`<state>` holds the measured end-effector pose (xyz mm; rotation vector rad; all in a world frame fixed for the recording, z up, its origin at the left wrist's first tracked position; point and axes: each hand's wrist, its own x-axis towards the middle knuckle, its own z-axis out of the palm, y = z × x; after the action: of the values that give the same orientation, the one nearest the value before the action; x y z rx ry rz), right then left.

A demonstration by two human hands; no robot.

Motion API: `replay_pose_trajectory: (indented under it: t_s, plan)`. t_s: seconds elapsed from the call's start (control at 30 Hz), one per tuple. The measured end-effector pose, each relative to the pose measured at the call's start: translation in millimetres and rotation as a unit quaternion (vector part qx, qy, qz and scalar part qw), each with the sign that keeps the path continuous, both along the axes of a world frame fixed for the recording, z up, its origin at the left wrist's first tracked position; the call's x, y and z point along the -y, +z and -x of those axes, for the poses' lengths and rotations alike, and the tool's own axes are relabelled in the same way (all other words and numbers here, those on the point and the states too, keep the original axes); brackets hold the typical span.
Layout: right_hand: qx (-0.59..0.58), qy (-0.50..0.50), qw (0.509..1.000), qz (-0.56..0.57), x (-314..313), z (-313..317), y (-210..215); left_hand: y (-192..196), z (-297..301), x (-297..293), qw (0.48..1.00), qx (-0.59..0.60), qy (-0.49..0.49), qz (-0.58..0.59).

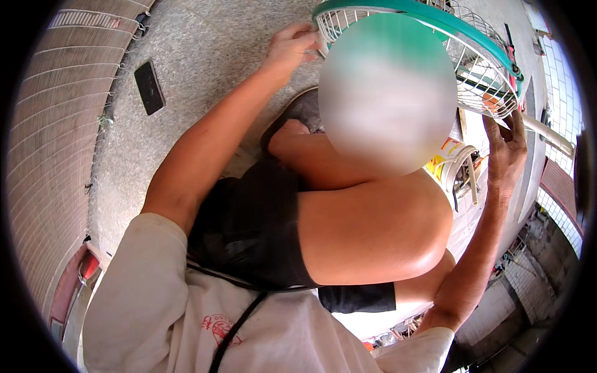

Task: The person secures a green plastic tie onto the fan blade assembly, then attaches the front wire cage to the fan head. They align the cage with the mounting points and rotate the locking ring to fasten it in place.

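In front of my raised knees is a fan guard (pixel 482 59), a round cage of white wires with a teal rim. A blurred round patch covers its lower middle and what lies behind it. My left hand (pixel 292 50) is closed at the guard's left edge, fingers bent against the wires. At the lower right edge, my right hand (pixel 507 152) grips the guard from below, with fingertips on the wires. A pale pole (pixel 547 133) extends to the right just beyond that hand.
A black phone (pixel 149 87) lies on the rough concrete floor to the left, beside a ribbed blind-like wall (pixel 68 124). Between my knee and right forearm stands a white and yellow bucket (pixel 449 166) with tools in it. My shoe (pixel 289 115) rests below the guard.
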<state>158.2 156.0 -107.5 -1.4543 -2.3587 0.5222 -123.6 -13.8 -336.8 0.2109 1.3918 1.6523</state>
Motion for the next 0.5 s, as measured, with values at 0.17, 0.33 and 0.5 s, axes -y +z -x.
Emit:
replay_pose_trajectory:
  t_s: [0.17, 0.33, 0.5]
  plan:
    - [0.039, 0.004, 0.999, -0.022, 0, -1, -2, -18, -3, -9, 0.993, -0.117, 0.029, 0.008]
    - [0.045, -0.013, 0.999, -0.019, 2, 2, 1, -14, -3, -17, 0.974, -0.223, 0.031, 0.020]
    - [0.089, -0.055, 0.994, 0.003, -3, -3, -2, 9, -4, -14, 0.951, -0.303, 0.048, 0.031]
